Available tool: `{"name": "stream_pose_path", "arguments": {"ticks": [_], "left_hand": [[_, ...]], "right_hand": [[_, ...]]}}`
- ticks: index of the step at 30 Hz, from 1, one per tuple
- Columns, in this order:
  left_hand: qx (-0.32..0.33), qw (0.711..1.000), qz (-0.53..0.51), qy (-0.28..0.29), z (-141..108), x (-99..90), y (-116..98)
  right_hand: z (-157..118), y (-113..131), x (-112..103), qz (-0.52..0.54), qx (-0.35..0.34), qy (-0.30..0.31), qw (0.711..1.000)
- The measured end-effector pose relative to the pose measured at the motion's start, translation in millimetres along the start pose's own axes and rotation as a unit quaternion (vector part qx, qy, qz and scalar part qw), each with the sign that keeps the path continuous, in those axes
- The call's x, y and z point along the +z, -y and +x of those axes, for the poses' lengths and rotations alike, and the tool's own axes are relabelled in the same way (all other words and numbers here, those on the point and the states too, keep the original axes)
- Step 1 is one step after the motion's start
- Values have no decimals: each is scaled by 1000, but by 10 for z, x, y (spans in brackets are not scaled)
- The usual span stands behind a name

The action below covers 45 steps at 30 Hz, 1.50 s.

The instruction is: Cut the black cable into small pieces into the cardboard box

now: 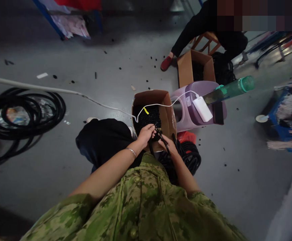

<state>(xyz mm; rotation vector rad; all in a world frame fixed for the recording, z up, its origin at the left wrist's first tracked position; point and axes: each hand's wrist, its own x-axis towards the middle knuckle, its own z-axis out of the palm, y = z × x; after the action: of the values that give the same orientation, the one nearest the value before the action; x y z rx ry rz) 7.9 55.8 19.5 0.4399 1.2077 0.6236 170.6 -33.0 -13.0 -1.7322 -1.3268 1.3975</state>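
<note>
Over the near side of an open cardboard box (pixel 171 115), my two hands work close together. My left hand (pixel 146 134) is closed in a pinch near a black rubber strip (pixel 151 148) that runs down toward my lap; the exact grip is partly hidden. Wrapped round a pair of dark-handled cutters (pixel 164 143), my right hand (pixel 169 146) is closed, with the tool's tip close to my left fingertips. Inside the box lies a heap of small black pieces (pixel 151 117). A white cable (pixel 158 105) with a yellow tag (pixel 146 110) crosses above them.
Right of the box stands a purple plastic stool (pixel 186 100) bearing a white power bank (pixel 202 109), a green bottle (pixel 236 89) and a dark phone-like slab (pixel 218 113). Coiled black strips (pixel 189 155) lie beside me; more coils (pixel 57 107) lie left. Another person (pixel 198 28) sits behind a second box (pixel 185 70).
</note>
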Motion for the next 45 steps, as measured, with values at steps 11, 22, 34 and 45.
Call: {"name": "stream_pose_path", "arguments": {"ticks": [11,22,34,45], "left_hand": [[46,986,156,42,-31,32,60],[60,981,174,66,-20,10,117],[50,980,184,56,31,-17,85],[12,989,149,-1,6,54,50]], "right_hand": [[144,40,-168,-82,-58,21,995],[36,186,-190,-47,-47,42,997],[-119,112,-113,-214,-43,-44,975],[-135,112,61,-269,-18,-79,960]]}}
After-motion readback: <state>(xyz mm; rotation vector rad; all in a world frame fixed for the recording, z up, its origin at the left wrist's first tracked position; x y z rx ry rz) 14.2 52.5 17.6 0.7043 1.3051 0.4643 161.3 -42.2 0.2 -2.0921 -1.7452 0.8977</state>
